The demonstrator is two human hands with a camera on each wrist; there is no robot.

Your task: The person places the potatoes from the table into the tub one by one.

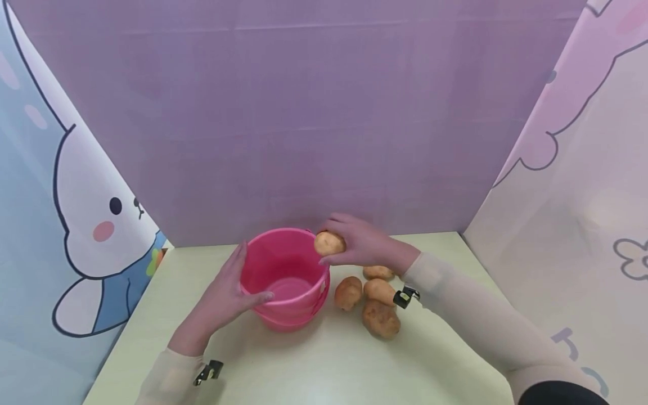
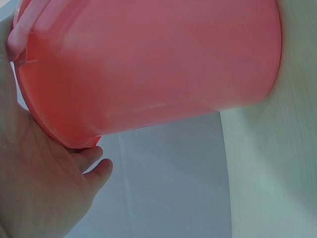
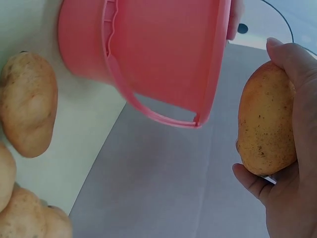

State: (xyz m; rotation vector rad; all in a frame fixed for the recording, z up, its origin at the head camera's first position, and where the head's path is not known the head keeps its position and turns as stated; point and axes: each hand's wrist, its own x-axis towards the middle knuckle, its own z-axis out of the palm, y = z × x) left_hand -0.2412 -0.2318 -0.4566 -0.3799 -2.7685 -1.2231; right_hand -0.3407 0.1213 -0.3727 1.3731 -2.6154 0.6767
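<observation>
While the left hand point(image 1: 225, 292) grips the rim of a pink bucket point(image 1: 289, 310), the right hand point(image 1: 361, 242) holds a potato point(image 1: 329, 243) by its right edge.
The left arm reaches up from the lower left, thumb over the near rim, fingers along the outer wall; the right comes in from the lower right, fingers and thumb pinching the potato. The bucket stands upright, its handle point(image 3: 141, 107) hanging down the right side, its round bottom showing. The held potato is tan, oval and darkly speckled; whether it touches the rim cannot be told. A rabbit print point(image 1: 96, 225) is at left, a purple backdrop point(image 1: 324, 124) behind; right of the bucket, four loose potatoes point(image 1: 348, 293) lie on the counter point(image 1: 314, 371), three bunched, the right wrist partly covering the bunch.
</observation>
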